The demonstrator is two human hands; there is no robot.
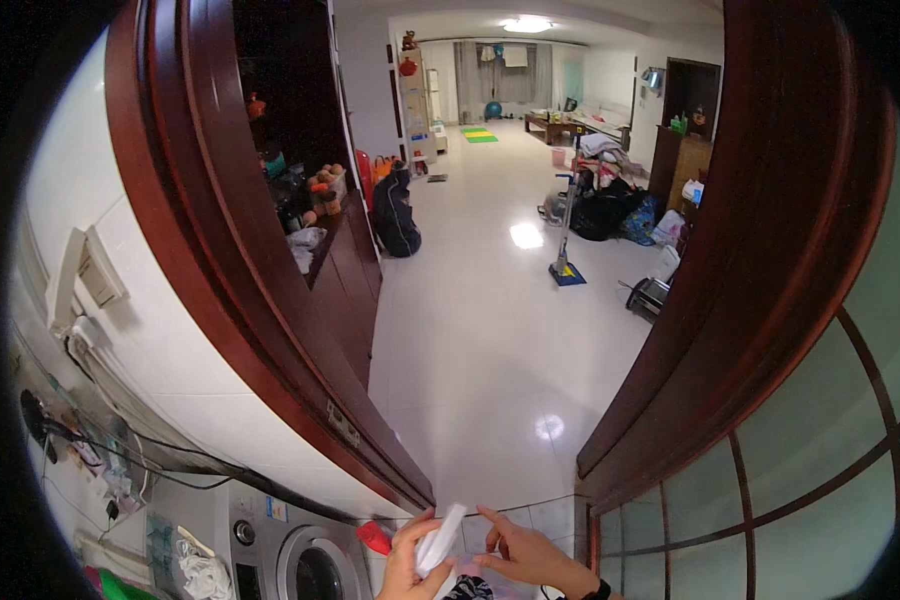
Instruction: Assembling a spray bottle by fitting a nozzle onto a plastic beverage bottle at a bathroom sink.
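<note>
In the head view, my left hand (404, 562) is at the lower edge, its fingers and thumb closed round a slim white box-like object (444, 535). What kind of thing it is, I cannot make out. Just to the right is my right hand (532, 555), with a dark band on the wrist. Its fingers are apart, the index finger pointing toward the white object without touching it, and nothing shows in its grasp. Patterned dark-and-white cloth (470, 588) shows below, between the hands.
A dark red doorframe (370, 485) stands ahead on both sides. At lower left are a washing machine (270, 545) and a red object (374, 537). Through the doorway, a flat mop (567, 272) stands on the pale floor (460, 350), with piled bags (610, 215) behind it.
</note>
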